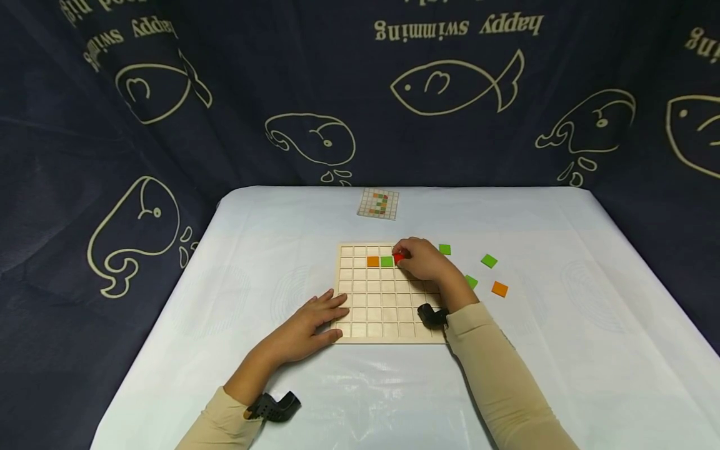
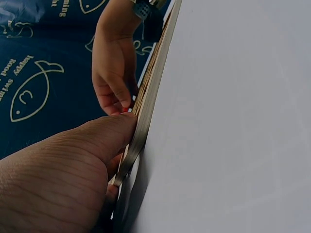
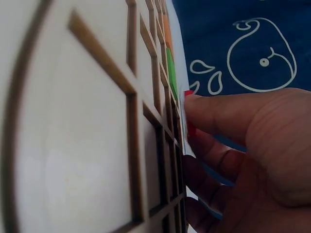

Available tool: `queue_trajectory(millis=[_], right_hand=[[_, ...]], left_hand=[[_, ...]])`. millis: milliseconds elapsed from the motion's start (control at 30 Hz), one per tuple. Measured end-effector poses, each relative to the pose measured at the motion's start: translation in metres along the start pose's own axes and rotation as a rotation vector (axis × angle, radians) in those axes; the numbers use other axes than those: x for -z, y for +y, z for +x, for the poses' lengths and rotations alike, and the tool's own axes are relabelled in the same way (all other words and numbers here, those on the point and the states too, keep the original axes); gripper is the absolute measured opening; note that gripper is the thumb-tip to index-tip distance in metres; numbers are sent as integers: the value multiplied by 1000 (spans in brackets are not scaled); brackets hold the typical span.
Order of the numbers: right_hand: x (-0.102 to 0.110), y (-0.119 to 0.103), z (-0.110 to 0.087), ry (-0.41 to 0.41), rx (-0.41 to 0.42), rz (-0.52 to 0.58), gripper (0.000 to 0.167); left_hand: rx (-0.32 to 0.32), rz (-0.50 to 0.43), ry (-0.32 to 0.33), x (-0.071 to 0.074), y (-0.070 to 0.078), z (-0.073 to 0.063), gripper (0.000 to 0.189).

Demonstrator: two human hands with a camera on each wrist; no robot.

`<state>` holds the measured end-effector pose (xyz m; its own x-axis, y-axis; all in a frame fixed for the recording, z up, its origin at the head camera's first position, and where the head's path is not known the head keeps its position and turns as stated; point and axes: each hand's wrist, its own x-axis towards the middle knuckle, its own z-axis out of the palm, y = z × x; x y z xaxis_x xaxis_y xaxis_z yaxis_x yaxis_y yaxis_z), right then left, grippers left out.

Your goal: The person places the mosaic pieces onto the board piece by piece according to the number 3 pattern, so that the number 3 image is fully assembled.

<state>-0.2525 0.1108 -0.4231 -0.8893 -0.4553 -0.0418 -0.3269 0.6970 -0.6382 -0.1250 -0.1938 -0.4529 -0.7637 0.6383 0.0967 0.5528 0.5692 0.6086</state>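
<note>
My right hand (image 1: 423, 257) pinches a red square tile (image 1: 398, 257) between thumb and fingers, close over the wooden grid board (image 1: 360, 317). In the right wrist view the red tile (image 3: 190, 127) is tilted up from the board, partly hidden by the thumb. To its left, a green tile (image 1: 386, 261) and an orange tile (image 1: 373, 261) sit in neighbouring cells of one row. My left hand (image 1: 309, 326) lies at the board's left edge, fingers spread with their tips on the rim; the left wrist view shows its thumb (image 2: 127, 122) along that edge.
Right of the board lie loose green tiles (image 1: 489, 260) and an orange tile (image 1: 499, 289); one green tile is partly behind my right forearm. A small pattern card (image 1: 378, 204) with a coloured grid lies at the white table's (image 1: 270, 237) far side. A dark printed curtain (image 1: 461, 144) hangs behind.
</note>
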Motion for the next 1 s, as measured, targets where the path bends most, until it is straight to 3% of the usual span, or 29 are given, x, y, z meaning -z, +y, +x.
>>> queue_trajectory(millis=[767, 1000], right_hand=[[-7, 1, -2, 29, -19, -52, 23], [-3, 2, -4, 16, 3, 11, 27]], left_hand=[[3, -2, 0, 1, 0, -1, 49], [3, 4, -1, 1, 0, -1, 48]])
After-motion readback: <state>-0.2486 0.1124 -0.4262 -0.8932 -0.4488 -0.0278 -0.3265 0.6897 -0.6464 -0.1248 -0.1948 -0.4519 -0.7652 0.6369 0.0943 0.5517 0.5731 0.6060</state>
